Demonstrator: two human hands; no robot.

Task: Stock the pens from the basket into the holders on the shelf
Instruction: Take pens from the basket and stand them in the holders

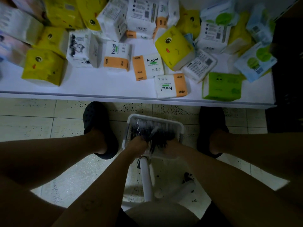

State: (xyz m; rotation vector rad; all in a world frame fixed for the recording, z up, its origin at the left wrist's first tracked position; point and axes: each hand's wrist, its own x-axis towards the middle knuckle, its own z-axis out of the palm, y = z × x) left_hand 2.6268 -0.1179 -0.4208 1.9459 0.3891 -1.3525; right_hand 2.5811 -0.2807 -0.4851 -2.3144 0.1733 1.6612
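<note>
On the floor [32, 128], between dark shoes [96, 118], the left grip [137, 145] is clamped on a bunch of pens [158, 144] inside the white basket [164, 122]. The right grip [172, 147] is clamped on the same bunch. Tissue packs [173, 46] litter the shelf [98, 86] above.

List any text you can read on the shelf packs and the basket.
"Facial": upright on the middle orange-and-white pack.
"Facial": upside down on the shelf-edge orange-and-white pack.
"Facial": sideways on the left orange-and-white pack.
Orange-band brand names and back-panel print: too blurred to read.
On the basket and pens: nothing readable.
</note>
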